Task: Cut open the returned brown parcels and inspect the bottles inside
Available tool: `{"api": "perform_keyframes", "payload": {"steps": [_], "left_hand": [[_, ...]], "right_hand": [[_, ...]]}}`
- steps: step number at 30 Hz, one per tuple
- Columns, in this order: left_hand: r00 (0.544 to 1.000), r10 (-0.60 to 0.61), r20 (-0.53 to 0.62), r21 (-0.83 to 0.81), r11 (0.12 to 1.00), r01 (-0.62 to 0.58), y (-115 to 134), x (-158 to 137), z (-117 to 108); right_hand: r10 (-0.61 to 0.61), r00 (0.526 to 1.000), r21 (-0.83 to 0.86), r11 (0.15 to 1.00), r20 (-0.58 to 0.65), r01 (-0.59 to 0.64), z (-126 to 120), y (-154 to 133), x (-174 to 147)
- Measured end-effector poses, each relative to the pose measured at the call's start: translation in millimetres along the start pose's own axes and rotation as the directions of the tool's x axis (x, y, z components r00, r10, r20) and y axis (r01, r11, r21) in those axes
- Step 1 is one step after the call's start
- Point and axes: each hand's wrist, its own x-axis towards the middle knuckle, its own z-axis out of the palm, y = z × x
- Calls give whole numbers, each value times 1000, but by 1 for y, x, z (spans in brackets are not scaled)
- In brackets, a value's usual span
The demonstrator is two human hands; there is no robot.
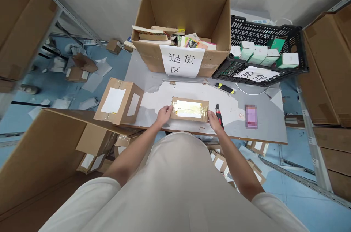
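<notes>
Between my two hands is a small cardboard box [190, 115] with a white label and shiny clear tape across its top. My left hand [164, 115] grips its left end, and my right hand [214, 120] grips its right end. Just right of my right hand lies a red and black utility knife [219, 115]. A yellow and black utility knife [225, 88] rests farther back on the table. To the left, a larger cardboard box [118, 101] with white labels stands on the table's corner.
At the back of the table [268, 115] stand a big open carton [182, 64] of books and a black plastic crate [300, 51] of small green and white boxes. A blurred pink item [251, 116] lies at right. Left of me, a large open carton [49, 148] holds packages.
</notes>
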Motion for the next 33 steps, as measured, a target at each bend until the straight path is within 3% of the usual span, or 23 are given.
{"api": "perform_keyframes", "payload": {"steps": [2,8,13,16,20,22,33], "left_hand": [[999,10,30,-60,998,-8,-13,-3,0],[966,134,221,-260,963,-74,-46,-12,9],[971,142,192,-311,947,-77,-46,-15,19],[979,129,161,-210,973,-93,-35,-17,13],[993,70,97,189,978,-87,-17,-16,3],[998,30,57,283,958,-45,-10,-11,4],[1000,-6,16,250,968,2,-16,7,14]], "right_hand": [[-18,1000,86,996,6,18,0,11,-5],[-116,991,24,993,69,115,6,30,-14],[-104,992,60,993,66,100,15,23,-13],[-139,989,-102,984,47,143,9,11,-12],[-130,991,-366,922,8,124,2,-6,-5],[-102,995,-405,909,2,94,4,-11,1],[-51,999,-410,911,-14,40,17,2,14]]}}
